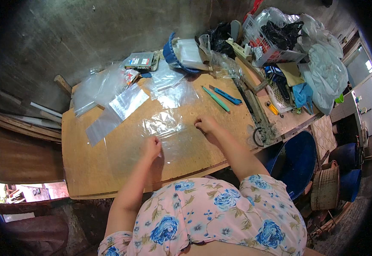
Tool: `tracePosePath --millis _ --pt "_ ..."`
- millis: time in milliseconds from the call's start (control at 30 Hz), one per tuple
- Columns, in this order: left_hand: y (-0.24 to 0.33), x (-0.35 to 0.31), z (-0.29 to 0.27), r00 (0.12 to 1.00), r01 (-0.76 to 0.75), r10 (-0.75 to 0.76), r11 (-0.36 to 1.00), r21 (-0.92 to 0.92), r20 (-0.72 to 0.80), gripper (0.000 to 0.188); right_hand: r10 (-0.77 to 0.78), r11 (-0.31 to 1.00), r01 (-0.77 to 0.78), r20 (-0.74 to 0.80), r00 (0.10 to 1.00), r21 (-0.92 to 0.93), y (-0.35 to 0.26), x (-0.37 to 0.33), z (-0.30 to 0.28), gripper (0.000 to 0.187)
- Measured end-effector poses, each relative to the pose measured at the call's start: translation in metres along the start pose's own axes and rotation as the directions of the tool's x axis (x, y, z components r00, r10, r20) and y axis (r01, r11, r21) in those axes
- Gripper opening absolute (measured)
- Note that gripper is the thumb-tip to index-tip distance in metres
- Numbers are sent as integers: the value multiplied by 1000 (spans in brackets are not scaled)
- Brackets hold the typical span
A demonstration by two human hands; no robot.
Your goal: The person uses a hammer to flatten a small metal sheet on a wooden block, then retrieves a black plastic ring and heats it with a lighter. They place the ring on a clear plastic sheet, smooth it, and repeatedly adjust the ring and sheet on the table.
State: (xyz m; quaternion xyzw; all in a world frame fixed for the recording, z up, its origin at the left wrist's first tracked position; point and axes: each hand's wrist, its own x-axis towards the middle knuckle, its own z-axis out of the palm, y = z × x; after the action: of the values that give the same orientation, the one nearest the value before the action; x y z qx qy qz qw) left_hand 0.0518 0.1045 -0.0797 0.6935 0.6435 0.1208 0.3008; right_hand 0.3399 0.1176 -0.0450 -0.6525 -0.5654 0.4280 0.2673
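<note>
On the wooden tabletop in front of me lies a thin clear plastic sheet (164,123), its surface glaring with reflected light. My left hand (152,147) is closed at its near left side, with a bit of the plastic at the fingertips. My right hand (206,125) is at the sheet's right side, its fingers curled together in a pinch. Whatever may be between those fingers is too small or too clear to make out. Beyond the right hand lie a green pointed tool (216,99) and a blue box cutter (225,95).
Stacked clear bags (128,102) and loose plastic (94,94) cover the table's far left. A small box (140,61) and a blue basket (169,50) stand against the wall. Rightward are a cluttered crate (275,55), a yellow-handled tool (272,108) and a blue barrel (297,160) beside the table.
</note>
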Motion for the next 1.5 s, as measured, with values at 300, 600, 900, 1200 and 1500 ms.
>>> tracePosePath --millis 300,600,900,1200,1500 --pt "92 -21 -22 873 -407 471 846 343 -125 33 -355 770 230 -100 930 -596 -19 -40 11 36" --pt "93 -5 11 923 -319 373 876 361 -91 42 -355 705 240 -39 934 -667 -2 -77 21 40" --pt "99 -4 6 955 -277 297 899 340 -8 50 -373 759 191 -176 911 -623 6 -83 13 37" --pt "98 -5 6 957 -261 290 877 404 -13 53 67 775 -565 -851 521 -285 55 -139 -106 24" --pt "94 -5 4 947 -285 319 882 376 -30 57 -51 617 -636 -830 555 -463 95 -134 -106 16"
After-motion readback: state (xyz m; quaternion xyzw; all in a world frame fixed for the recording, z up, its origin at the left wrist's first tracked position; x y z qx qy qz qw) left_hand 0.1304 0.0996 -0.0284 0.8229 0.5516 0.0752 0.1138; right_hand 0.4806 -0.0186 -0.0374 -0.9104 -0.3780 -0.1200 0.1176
